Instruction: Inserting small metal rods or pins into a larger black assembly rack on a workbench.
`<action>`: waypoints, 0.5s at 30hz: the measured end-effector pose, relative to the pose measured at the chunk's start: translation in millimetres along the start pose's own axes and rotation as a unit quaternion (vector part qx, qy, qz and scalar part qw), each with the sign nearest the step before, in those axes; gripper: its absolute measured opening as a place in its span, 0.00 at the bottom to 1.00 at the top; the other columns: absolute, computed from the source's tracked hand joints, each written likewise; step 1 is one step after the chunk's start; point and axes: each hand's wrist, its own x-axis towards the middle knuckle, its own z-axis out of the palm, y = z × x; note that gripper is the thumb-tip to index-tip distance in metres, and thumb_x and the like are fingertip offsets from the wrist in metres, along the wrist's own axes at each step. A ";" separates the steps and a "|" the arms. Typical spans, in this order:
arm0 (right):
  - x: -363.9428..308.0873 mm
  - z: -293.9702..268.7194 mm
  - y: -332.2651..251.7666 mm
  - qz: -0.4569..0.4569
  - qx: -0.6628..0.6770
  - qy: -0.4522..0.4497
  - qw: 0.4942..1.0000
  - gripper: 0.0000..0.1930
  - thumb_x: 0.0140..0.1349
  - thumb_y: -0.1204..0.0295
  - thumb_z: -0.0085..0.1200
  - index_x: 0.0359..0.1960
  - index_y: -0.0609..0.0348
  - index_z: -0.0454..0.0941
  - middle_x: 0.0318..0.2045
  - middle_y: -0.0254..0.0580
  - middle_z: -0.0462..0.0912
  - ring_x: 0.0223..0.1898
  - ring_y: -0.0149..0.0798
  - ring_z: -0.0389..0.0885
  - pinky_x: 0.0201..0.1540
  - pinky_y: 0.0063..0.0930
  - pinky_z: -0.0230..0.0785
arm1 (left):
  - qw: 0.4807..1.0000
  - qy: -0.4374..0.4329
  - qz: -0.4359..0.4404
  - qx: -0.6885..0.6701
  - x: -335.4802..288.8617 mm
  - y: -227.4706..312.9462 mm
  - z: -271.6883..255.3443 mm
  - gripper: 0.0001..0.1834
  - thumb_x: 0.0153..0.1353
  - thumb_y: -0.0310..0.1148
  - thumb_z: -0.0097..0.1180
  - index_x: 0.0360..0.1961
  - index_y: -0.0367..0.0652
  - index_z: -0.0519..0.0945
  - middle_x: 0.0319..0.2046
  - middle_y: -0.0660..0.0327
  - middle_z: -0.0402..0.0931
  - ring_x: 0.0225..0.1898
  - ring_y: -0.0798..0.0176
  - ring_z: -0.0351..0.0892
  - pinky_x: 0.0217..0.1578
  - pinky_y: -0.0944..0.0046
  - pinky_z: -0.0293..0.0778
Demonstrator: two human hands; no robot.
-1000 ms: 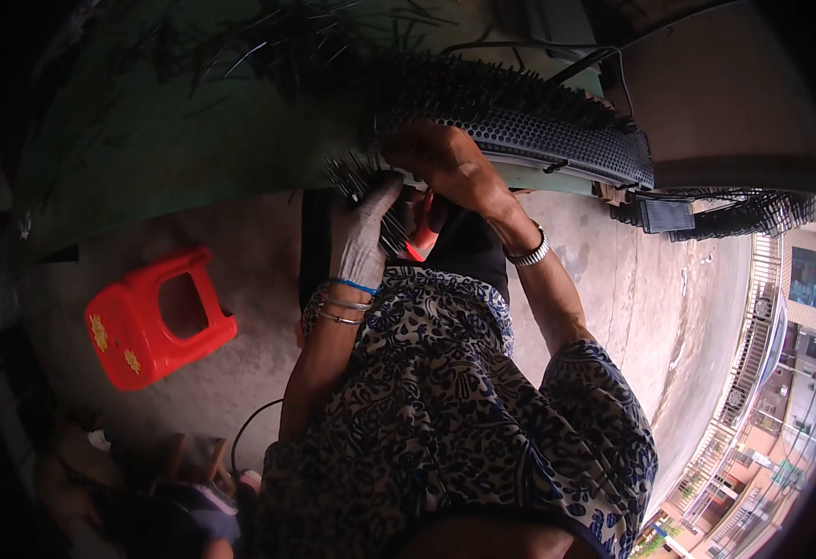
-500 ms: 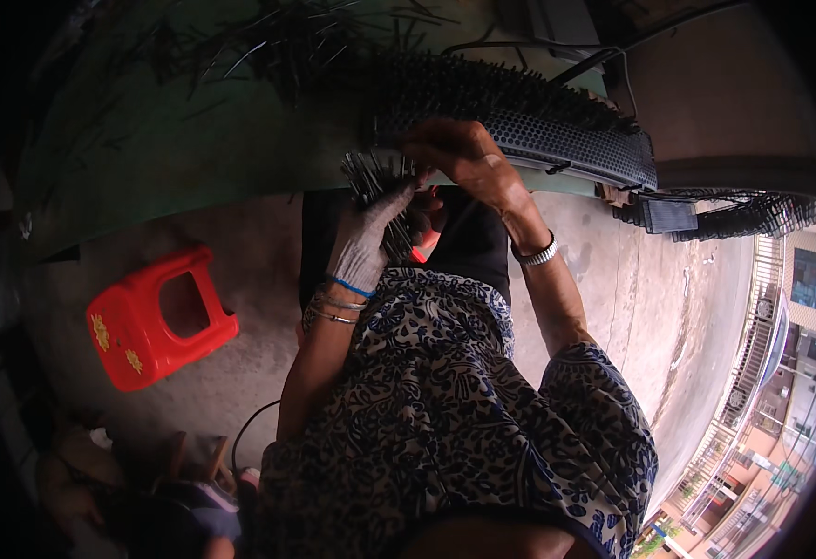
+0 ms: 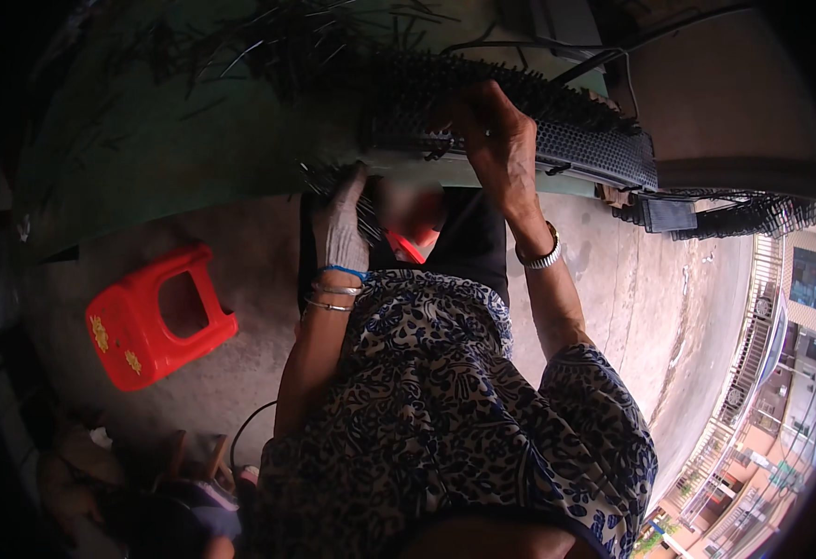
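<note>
In a pale knitted glove, my left hand (image 3: pixel 343 226) is closed around a bundle of thin black rods (image 3: pixel 368 222) just off the table's near edge. The rods stick out on both sides of the hand. My bare right hand (image 3: pixel 504 154) is over the left part of a long black perforated tray (image 3: pixel 604 155), fingers bent together. Its fingertips are dark, and what they hold, if anything, cannot be made out. Many short black rods (image 3: pixel 548 98) stand upright in the tray's holes, densest along its far side.
The green table (image 3: pixel 194 158) carries a loose heap of black rods (image 3: pixel 287 51) at its far side. A black cable (image 3: pixel 538 43) runs behind the tray. More black pieces (image 3: pixel 753 216) lie at the right. A red plastic stool (image 3: pixel 152 321) stands on the concrete floor at left.
My right hand has moved away from the left hand, up and right onto the perforated tray. My left hand has shifted left a little with the bundle still in it.
</note>
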 end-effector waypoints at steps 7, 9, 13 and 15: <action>14.3 0.0 24.8 -0.116 -0.176 0.112 0.971 0.02 0.64 0.79 0.53 0.38 0.62 0.76 0.26 0.37 0.84 0.30 0.28 0.82 0.32 0.21 0.71 | 0.951 0.162 0.185 0.185 43.5 43.4 19.4 0.19 0.55 0.33 0.68 0.45 0.36 0.80 0.39 0.60 0.83 0.40 0.66 0.80 0.47 0.66 0.71; 17.0 4.4 23.7 -0.161 -0.217 0.120 0.955 0.03 0.64 0.79 0.53 0.38 0.62 0.76 0.26 0.38 0.84 0.29 0.29 0.83 0.31 0.21 0.71 | 0.920 0.145 0.267 0.248 62.6 43.4 8.3 0.20 0.54 0.33 0.69 0.47 0.36 0.80 0.40 0.60 0.83 0.41 0.64 0.80 0.48 0.66 0.72; 16.6 3.1 22.1 -0.148 -0.198 0.093 0.964 0.05 0.62 0.80 0.54 0.39 0.62 0.75 0.27 0.41 0.83 0.29 0.36 0.83 0.30 0.25 0.73 | 0.849 0.137 0.350 0.372 90.1 16.7 -15.7 0.26 0.54 0.36 0.69 0.50 0.33 0.77 0.43 0.56 0.82 0.43 0.61 0.81 0.50 0.63 0.73; 15.7 1.0 24.1 -0.158 -0.197 0.089 0.963 0.06 0.61 0.81 0.55 0.39 0.61 0.74 0.27 0.43 0.82 0.28 0.41 0.83 0.30 0.29 0.73 | 0.805 0.123 0.369 0.448 89.3 12.9 -18.3 0.26 0.54 0.38 0.69 0.50 0.32 0.77 0.43 0.57 0.82 0.40 0.62 0.80 0.47 0.62 0.74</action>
